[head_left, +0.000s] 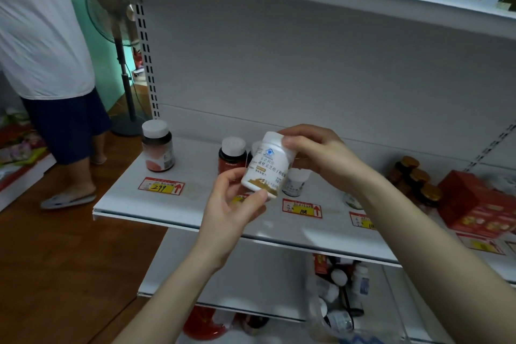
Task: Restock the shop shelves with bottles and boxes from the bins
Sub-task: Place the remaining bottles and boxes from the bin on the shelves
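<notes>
The white bottle (265, 166) is showing smooth, faintly glossy plastic, with a printed label wrapping its side and a matt white cap. The shelf (167, 204) is showing smooth white painted metal with a dull sheen, and the back panel (279, 64) is looking the same. The price tags (161, 186) are showing flat red and yellow paper. The dark bottle (157, 148) is glinting like translucent plastic or glass, which one is unclear, under a matt white cap. The small jars (418, 176) are carrying shiny gold-coloured lids. The red box (480, 204) is showing glossy printed card. The floor (55, 260) is shining as polished brown wood. A person's white shirt (42, 36) is hanging as soft, matt cloth.
</notes>
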A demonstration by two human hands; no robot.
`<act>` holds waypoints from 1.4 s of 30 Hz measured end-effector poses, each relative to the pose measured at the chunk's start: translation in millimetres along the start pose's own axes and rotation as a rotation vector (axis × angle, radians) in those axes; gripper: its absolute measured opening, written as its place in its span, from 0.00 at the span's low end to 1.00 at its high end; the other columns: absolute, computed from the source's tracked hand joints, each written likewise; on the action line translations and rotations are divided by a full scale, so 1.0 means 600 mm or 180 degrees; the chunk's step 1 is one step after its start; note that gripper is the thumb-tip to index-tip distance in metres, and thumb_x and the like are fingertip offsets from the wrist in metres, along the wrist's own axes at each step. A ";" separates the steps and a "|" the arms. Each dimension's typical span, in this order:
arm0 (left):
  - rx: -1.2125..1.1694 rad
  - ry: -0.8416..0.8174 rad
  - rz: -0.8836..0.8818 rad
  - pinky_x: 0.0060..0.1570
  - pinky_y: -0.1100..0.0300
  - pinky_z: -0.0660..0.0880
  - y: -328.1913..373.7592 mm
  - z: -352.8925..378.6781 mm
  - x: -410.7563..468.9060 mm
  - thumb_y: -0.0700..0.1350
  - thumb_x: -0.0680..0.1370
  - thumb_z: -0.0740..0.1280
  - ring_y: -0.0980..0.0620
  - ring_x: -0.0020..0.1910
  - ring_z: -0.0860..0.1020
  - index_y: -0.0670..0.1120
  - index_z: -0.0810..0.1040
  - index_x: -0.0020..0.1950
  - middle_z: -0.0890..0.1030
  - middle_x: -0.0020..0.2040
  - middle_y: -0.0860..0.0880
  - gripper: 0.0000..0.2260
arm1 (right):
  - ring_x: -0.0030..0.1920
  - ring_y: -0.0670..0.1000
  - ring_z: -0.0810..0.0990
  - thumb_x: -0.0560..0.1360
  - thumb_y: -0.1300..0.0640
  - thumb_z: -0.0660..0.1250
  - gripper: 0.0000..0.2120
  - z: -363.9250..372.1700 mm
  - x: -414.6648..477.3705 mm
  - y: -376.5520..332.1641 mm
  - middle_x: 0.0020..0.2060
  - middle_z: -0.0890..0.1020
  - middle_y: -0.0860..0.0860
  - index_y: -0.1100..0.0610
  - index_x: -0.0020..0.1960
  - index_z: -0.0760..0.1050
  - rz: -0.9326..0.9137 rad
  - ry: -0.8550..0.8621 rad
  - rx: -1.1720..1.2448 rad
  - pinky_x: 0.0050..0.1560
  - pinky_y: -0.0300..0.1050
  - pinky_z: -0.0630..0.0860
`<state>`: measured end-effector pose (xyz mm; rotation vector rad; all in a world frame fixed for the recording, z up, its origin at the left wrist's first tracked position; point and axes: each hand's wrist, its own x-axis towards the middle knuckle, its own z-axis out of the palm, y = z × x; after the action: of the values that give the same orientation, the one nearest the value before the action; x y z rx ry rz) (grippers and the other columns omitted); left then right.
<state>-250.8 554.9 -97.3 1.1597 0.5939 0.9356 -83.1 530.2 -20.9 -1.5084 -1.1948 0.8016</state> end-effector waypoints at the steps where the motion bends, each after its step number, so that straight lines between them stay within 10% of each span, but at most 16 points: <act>1: 0.0066 -0.0006 0.0015 0.49 0.56 0.79 -0.003 0.002 0.001 0.37 0.71 0.72 0.46 0.52 0.80 0.48 0.71 0.56 0.80 0.55 0.44 0.18 | 0.42 0.44 0.81 0.74 0.59 0.65 0.05 -0.005 -0.002 0.001 0.42 0.82 0.48 0.52 0.46 0.79 0.0032 -0.0017 -0.0036 0.41 0.36 0.78; 8: 0.0385 -0.0429 0.0105 0.41 0.71 0.74 -0.038 0.069 0.001 0.31 0.71 0.69 0.63 0.42 0.80 0.46 0.69 0.55 0.78 0.52 0.46 0.18 | 0.43 0.47 0.82 0.72 0.56 0.69 0.05 -0.066 -0.047 0.011 0.42 0.83 0.51 0.56 0.47 0.80 0.0329 0.0389 -0.0335 0.46 0.42 0.81; 16: 0.1774 -0.0698 0.0503 0.53 0.65 0.68 -0.131 0.173 0.009 0.44 0.73 0.70 0.55 0.56 0.75 0.50 0.69 0.60 0.76 0.57 0.52 0.18 | 0.38 0.40 0.80 0.70 0.58 0.71 0.04 -0.182 -0.118 0.058 0.36 0.83 0.44 0.50 0.40 0.81 0.0270 0.0809 -0.0724 0.42 0.36 0.76; 20: 0.2995 -0.0900 0.0947 0.60 0.67 0.60 -0.194 0.211 0.008 0.48 0.78 0.64 0.52 0.67 0.66 0.43 0.64 0.70 0.69 0.68 0.48 0.23 | 0.26 0.34 0.73 0.71 0.58 0.71 0.05 -0.250 -0.137 0.087 0.33 0.77 0.42 0.55 0.46 0.79 0.0268 0.0990 -0.1198 0.24 0.26 0.65; 26: 0.4007 -0.1048 0.1283 0.42 0.53 0.78 -0.279 0.260 0.005 0.49 0.70 0.62 0.42 0.43 0.81 0.40 0.80 0.47 0.81 0.44 0.43 0.15 | 0.50 0.47 0.76 0.72 0.55 0.70 0.13 -0.339 -0.123 0.161 0.52 0.77 0.51 0.58 0.55 0.77 0.0536 0.0924 -0.1826 0.45 0.36 0.70; 42: 0.4311 -0.0727 0.1585 0.51 0.42 0.74 -0.329 0.260 0.001 0.52 0.72 0.59 0.41 0.54 0.79 0.47 0.70 0.52 0.81 0.52 0.41 0.12 | 0.61 0.53 0.73 0.75 0.59 0.66 0.16 -0.351 -0.061 0.274 0.61 0.75 0.57 0.64 0.61 0.73 0.0496 0.0737 -0.1837 0.53 0.35 0.65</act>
<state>-64.4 456.4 -234.3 2.6787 0.7758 0.7315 145.4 431.5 -124.4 -2.1210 -1.1983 0.3715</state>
